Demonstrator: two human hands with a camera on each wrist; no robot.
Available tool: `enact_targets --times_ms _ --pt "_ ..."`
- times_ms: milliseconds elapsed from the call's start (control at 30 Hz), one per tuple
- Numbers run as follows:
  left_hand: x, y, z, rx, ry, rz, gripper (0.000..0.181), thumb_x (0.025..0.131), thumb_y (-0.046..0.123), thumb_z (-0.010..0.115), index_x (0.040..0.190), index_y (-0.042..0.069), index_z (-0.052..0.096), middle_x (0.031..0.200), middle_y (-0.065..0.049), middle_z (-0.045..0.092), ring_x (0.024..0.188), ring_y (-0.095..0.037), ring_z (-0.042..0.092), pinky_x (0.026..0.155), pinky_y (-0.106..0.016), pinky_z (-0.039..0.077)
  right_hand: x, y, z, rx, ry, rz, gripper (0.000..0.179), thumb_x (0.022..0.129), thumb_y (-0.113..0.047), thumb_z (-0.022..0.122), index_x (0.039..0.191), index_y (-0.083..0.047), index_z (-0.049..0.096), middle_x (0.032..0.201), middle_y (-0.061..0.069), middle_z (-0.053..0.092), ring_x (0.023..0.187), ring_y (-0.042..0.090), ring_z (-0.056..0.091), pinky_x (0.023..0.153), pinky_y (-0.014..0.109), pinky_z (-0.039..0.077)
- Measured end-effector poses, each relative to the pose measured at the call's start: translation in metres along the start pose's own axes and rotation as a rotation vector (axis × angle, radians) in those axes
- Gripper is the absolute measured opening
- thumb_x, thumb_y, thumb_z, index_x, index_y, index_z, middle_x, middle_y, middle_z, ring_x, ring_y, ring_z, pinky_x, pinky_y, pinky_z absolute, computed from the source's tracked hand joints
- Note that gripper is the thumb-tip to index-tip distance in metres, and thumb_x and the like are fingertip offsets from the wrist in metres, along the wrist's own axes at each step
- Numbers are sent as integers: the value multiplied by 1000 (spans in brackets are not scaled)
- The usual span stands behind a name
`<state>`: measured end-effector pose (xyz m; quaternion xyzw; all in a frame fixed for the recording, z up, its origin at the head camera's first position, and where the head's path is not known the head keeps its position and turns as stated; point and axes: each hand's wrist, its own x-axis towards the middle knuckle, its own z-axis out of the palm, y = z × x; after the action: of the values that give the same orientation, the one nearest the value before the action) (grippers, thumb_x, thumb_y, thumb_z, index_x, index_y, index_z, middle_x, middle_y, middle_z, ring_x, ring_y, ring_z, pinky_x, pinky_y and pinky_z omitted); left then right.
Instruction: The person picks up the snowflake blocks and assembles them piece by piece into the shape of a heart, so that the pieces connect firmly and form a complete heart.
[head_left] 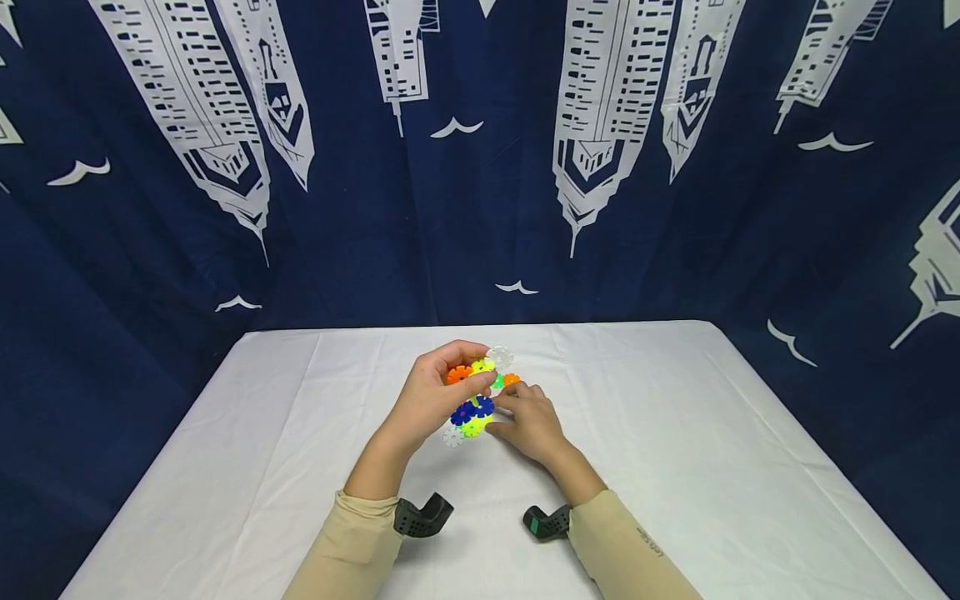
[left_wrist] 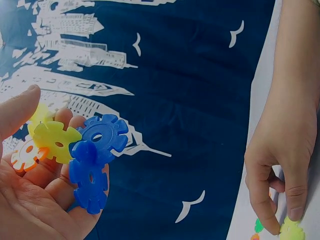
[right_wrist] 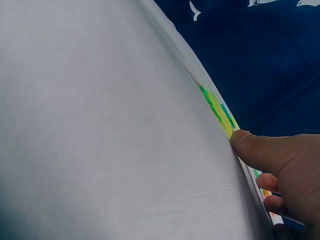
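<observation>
My left hand [head_left: 435,398] [left_wrist: 30,200] is raised over the middle of the table and grips a cluster of joined snowflake discs: orange [left_wrist: 25,155], yellow [left_wrist: 55,142] and two blue discs [left_wrist: 95,155] [head_left: 472,408]. My right hand [head_left: 528,425] [left_wrist: 285,150] rests low on the cloth just right of the cluster. Its thumb and forefinger pinch a yellow-green disc [left_wrist: 292,231] [head_left: 472,428] lying on the table. In the right wrist view the thumb [right_wrist: 250,147] presses against the edge-on yellow and green discs [right_wrist: 220,112].
Loose discs lie around the hands: a white one [head_left: 452,436], a clear one [head_left: 500,358], a green one [head_left: 497,382] and an orange one [head_left: 511,379]. The table [head_left: 675,433] has a white cloth. A dark blue curtain [head_left: 480,208] with a white print hangs behind it.
</observation>
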<state>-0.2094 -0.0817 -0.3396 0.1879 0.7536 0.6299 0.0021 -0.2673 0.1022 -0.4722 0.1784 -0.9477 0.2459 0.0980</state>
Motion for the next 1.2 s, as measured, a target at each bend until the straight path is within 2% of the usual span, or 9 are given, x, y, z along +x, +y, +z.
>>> enact_targets --times_ms 300,433,600,700,867,967,1100,1200 --pt "0 -1 1 -5 -9 2 33 93 15 70 125 8 64 116 -15 68 86 -15 70 83 -22 58 -2 -3 0 11 19 -26 36 79 -28 85 113 -18 76 115 4 62 101 23 50 83 37 42" --pt "0 -2 0 -9 -5 -7 33 93 15 70 125 8 64 116 -14 67 87 -16 71 84 -22 58 -2 -3 0 26 19 -9 33 77 -28 87 106 -18 75 113 3 63 101 22 51 85 37 43" --pt "0 -2 -1 -15 19 -12 33 94 15 69 126 9 64 119 -14 66 87 -17 72 86 -25 59 1 -1 -3 38 -12 21 28 76 -28 87 98 -19 72 101 -3 65 93 15 53 83 33 43" --pt "0 -1 -2 -29 24 -4 33 94 14 69 126 9 64 120 -13 64 87 -17 73 89 -29 59 3 0 -5 98 -41 40 26 78 -23 86 97 -18 68 91 -6 65 83 12 54 78 30 45" --pt "1 -3 -2 -57 24 4 31 95 12 66 126 8 63 100 -19 71 83 -18 72 93 -33 58 4 2 -10 222 -82 65 19 83 -15 81 93 -17 64 79 -5 61 73 12 53 71 27 45" --pt "1 -5 -2 -79 26 22 31 97 10 64 128 11 62 106 -17 69 80 -18 72 90 -31 59 4 3 -14 251 -70 64 14 85 -15 78 92 -16 66 80 -5 63 73 10 53 71 26 46" --pt "2 -7 -3 -121 11 73 37 97 8 61 133 16 59 123 -14 57 78 -17 72 86 -30 59 6 2 -22 305 -26 81 12 87 -14 76 94 -14 67 85 -2 67 68 10 54 64 25 46" --pt "3 -6 -3 -143 -3 107 39 98 6 59 136 19 57 121 -16 57 77 -17 71 84 -30 60 8 0 -33 389 11 103 12 89 -13 75 97 -13 66 87 2 68 63 12 57 59 24 47"
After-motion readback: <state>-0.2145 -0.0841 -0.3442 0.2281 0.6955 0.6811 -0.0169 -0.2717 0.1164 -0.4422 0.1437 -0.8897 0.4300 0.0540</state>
